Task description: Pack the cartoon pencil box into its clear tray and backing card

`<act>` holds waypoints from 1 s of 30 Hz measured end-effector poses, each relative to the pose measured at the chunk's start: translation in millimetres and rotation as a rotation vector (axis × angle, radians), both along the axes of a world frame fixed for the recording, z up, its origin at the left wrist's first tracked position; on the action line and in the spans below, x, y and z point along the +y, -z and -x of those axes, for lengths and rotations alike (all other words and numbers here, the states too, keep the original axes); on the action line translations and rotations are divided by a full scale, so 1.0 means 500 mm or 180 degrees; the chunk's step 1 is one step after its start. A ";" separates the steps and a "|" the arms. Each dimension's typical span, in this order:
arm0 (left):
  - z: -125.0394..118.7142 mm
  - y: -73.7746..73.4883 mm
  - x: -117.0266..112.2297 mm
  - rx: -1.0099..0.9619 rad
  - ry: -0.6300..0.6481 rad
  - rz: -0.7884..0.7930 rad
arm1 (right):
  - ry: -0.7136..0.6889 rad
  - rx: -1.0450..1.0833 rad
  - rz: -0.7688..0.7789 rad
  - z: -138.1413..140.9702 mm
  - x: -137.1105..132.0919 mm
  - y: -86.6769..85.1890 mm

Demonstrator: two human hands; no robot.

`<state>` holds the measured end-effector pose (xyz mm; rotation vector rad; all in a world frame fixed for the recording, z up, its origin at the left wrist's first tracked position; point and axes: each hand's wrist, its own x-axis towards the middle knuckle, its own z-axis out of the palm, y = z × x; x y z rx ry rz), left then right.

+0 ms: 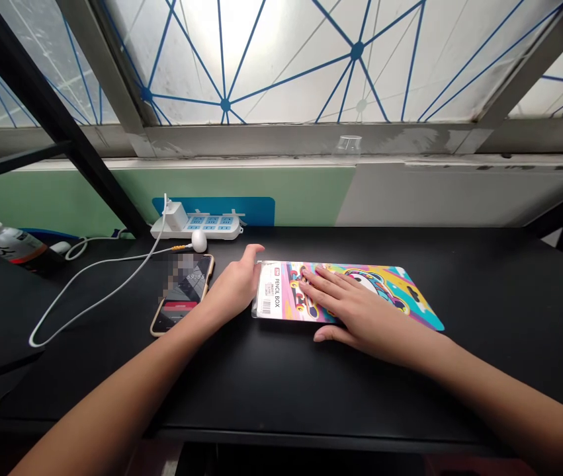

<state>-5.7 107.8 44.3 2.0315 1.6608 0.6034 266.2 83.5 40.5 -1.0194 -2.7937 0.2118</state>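
A flat, colourful pencil box (413,297) with a cartoon print lies on the black desk. Its left end carries a white label reading "PENCIL BOX" and has a shiny clear plastic edge. My left hand (234,287) is closed at that left end, one digit sticking out above the corner; its other fingers are mostly hidden. Across the middle of the lid my right hand (348,301) rests flat, fingers stretched out and thumb at the near edge. Left of the box, a phone (176,311) in a light case lies partly beside my left forearm.
A white power strip (216,227) with a plugged-in charger (175,216) stands against the wall. Its white cable (55,311) loops over the desk's left side. A bottle (10,243) leans at far left. On the window ledge stands a clear cup (349,145).
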 end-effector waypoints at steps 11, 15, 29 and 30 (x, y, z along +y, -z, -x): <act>-0.006 0.003 0.000 0.0061 -0.0032 -0.0094 | -0.0025 -0.0224 0.0017 -0.017 0.006 -0.012; -0.004 0.009 0.004 0.0169 -0.0046 -0.0058 | 0.0074 -0.0204 -0.0126 0.032 -0.008 0.008; -0.024 0.008 -0.019 0.0873 0.0605 -0.0999 | 0.1101 -0.0170 0.0208 -0.055 0.081 -0.010; -0.025 0.010 -0.020 0.0833 0.0750 -0.1027 | 0.1153 -0.0123 0.0222 -0.056 0.086 -0.008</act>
